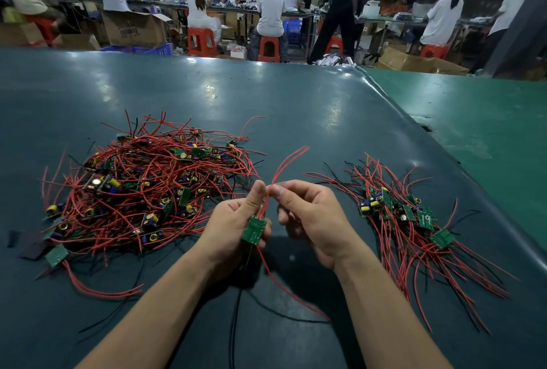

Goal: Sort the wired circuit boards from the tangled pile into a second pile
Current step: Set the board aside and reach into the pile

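Circuit board (254, 229) mid-sort, held up over the dark mat (296, 108) between the two piles, green back facing the camera. Left hand (236, 220) curled round it, thumb up along the red wires (284, 167) that rise from its top edge. Right hand (310, 214) pinching those same wires between thumb and forefinger just above the board, other fingers loosely curled. More leads, one red and at least one black, hanging below the board toward the mat. Step in hand, by the look of it: straightening or freeing the wires of a board already lifted clear of the tangled pile (142, 188). Next move likely calls for carrying it right and laying it on the second pile (414, 220), wires roughly in line with the rest, without dragging loose leads back into the tangle. Counts: one board in hand; two piles; tangled pile on the left too dense to count, dozens at a guess; second pile on the right clearly smaller, perhaps eight or so boards showing, exact number unclear; one more green board (56, 254) lying at the near-left edge of the tangle.
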Demonstrator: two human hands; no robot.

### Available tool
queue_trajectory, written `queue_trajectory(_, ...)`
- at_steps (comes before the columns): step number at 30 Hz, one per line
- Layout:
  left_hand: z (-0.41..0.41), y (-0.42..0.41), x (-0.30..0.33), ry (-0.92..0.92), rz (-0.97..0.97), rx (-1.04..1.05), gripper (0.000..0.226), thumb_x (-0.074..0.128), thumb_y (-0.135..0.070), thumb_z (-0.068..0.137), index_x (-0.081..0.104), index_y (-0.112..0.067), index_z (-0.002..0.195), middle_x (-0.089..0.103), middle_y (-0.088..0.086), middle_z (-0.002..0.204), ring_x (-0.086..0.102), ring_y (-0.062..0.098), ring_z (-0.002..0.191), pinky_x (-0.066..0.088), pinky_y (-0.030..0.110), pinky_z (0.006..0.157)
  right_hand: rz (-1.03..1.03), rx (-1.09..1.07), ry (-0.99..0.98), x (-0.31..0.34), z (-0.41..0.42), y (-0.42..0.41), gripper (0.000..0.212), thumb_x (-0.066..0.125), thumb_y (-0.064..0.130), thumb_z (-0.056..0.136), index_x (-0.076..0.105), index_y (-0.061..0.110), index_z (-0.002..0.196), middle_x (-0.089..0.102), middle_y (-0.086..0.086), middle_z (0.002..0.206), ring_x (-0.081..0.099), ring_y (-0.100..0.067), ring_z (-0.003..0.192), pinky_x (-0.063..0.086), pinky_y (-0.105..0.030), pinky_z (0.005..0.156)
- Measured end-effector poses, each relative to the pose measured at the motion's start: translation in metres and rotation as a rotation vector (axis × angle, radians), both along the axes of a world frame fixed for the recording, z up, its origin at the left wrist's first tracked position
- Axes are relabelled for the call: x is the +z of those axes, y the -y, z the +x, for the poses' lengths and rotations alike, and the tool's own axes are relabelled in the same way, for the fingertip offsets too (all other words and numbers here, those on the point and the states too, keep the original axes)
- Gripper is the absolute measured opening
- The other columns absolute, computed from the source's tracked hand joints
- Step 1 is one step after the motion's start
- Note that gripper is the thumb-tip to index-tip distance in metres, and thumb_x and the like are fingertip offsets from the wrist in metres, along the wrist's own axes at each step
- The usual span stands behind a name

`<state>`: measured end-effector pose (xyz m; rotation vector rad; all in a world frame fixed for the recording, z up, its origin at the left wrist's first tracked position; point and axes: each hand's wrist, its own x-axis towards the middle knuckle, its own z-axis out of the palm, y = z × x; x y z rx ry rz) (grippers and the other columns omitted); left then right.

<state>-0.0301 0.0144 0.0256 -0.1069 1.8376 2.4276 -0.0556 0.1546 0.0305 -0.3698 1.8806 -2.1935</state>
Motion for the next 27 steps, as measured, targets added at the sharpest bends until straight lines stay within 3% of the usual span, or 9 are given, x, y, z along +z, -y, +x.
queue_trajectory(4,-0.002,0.001,-0.002,-0.04,-0.01,-0.046,0.053,0.056,-0.062,0.071,0.063,-0.01,0.061,0.059,0.008,0.055,0.047,0.01,0.038,0.038,0.018,0.036,0.006,0.064,0.053,-0.001,0.002,0.005,0.017,0.069,0.03,0.086,0.072,0.017,0.075,0.056,-0.001,0.053,0.035,-0.008,0.04,0.026,-0.016,0.038)
queue_trajectory(7,-0.002,0.001,-0.002,-0.012,0.059,-0.057,0.052,0.056,-0.066,0.07,0.064,-0.015,0.063,0.06,0.009,0.06,0.047,0.012,0.042,0.037,0.019,0.039,-0.01,-0.061,0.051,0.0,0.0,0.007,0.017,0.069,0.022,0.089,0.072,0.014,0.074,0.054,0.001,0.049,0.035,-0.007,0.038,0.025,-0.015,0.037)
queue_trajectory(12,-0.001,0.0,-0.007,-0.084,-0.017,-0.073,0.035,0.066,-0.035,0.073,0.069,-0.005,0.09,0.062,0.007,0.061,0.048,0.015,0.045,0.039,0.02,0.045,-0.085,-0.292,0.089,0.002,-0.005,-0.002,0.018,0.07,0.02,0.089,0.073,0.012,0.073,0.05,0.002,0.047,0.034,-0.006,0.037,0.026,-0.016,0.037)
queue_trajectory(18,-0.001,0.002,-0.006,-0.034,0.002,-0.079,0.026,0.06,-0.03,0.087,0.066,-0.005,0.083,0.063,0.01,0.062,0.053,0.015,0.043,0.043,0.019,0.042,-0.065,-0.205,0.096,-0.001,-0.001,0.006,0.021,0.069,0.024,0.089,0.075,0.015,0.071,0.053,0.002,0.05,0.038,-0.006,0.041,0.027,-0.017,0.039)
queue_trajectory(22,0.001,0.002,-0.006,-0.081,-0.009,-0.106,0.018,0.065,-0.032,0.078,0.069,-0.014,0.078,0.059,0.008,0.059,0.052,0.012,0.044,0.044,0.017,0.045,-0.085,-0.164,0.078,-0.001,0.0,0.005,0.016,0.07,0.023,0.088,0.077,0.016,0.075,0.053,0.003,0.052,0.039,-0.006,0.042,0.027,-0.017,0.039)
queue_trajectory(27,-0.002,0.002,-0.01,-0.059,-0.002,-0.026,0.017,0.059,-0.013,0.092,0.059,-0.012,0.076,0.05,0.005,0.055,0.046,0.01,0.043,0.04,0.017,0.042,-0.01,-0.216,0.023,-0.005,-0.001,0.009,0.013,0.073,0.018,0.086,0.074,0.01,0.076,0.047,0.004,0.045,0.037,-0.005,0.039,0.027,-0.017,0.038)
